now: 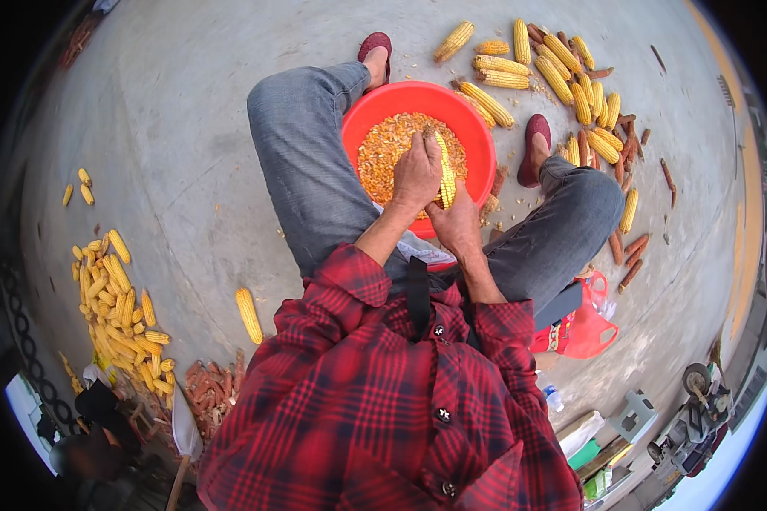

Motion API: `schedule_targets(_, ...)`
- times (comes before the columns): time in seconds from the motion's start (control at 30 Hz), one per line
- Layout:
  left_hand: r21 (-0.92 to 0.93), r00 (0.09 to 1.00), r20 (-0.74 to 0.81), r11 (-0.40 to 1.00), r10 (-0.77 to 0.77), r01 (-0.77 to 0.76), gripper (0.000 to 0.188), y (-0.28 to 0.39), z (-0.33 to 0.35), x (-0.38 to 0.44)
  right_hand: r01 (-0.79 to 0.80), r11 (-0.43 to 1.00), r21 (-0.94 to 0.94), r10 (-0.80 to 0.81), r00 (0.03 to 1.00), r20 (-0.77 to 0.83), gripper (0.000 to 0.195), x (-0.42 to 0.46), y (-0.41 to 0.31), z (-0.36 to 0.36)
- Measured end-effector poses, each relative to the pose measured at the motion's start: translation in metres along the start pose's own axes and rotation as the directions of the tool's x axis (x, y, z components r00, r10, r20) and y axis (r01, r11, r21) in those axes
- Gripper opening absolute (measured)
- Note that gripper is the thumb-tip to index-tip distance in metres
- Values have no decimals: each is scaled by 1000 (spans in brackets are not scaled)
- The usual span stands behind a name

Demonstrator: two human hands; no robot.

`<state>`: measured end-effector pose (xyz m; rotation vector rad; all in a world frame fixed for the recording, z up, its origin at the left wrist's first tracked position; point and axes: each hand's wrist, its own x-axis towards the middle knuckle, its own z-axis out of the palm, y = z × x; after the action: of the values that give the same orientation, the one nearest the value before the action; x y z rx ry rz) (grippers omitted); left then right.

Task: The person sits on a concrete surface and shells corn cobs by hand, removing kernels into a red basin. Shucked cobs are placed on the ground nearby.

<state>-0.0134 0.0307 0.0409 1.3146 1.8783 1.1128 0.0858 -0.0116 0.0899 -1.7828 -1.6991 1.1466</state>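
An ear of yellow corn (446, 170) is held between both hands above a red plastic basin (481, 137). My left hand (417, 169) grips its upper end from the left, the thumb and fingers closed around it. Lower down, my right hand (457, 216) holds the other end. Loose corn kernels (380, 144) cover the basin's floor, partly hidden by my hands. The basin sits between my knees. What the fingertips under the ear are doing cannot be seen.
Corn ears (555, 80) and bare reddish cobs (627, 148) lie scattered ahead and to the right. A large corn pile (121, 313) and a cob heap (208, 386) are at left. A red plastic bag (591, 326) lies by my right leg; a person (105, 409) is at lower left.
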Motion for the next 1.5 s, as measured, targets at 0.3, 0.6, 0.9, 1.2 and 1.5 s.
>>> schedule_targets(0.3,-146,1000,-10,989,-23,22,38,3,-1,2,-62,986,-153,58,998,-29,39,4,4,3)
schedule_targets(0.6,-429,986,49,888,-160,165,41,20,-10,-2,33,993,-114,-43,995,-88,42,3,1,6)
schedule_targets(0.9,-405,981,153,899,-115,168,44,14,-1,-8,37,997,-66,-41,997,-67,37,2,6,6)
schedule_targets(1.2,-701,962,258,702,86,126,56,11,-7,-3,-202,896,396,127,970,207,26,10,17,-4)
schedule_targets(1.5,-673,944,311,727,111,136,57,15,-13,-4,-43,969,244,35,999,39,31,12,28,5)
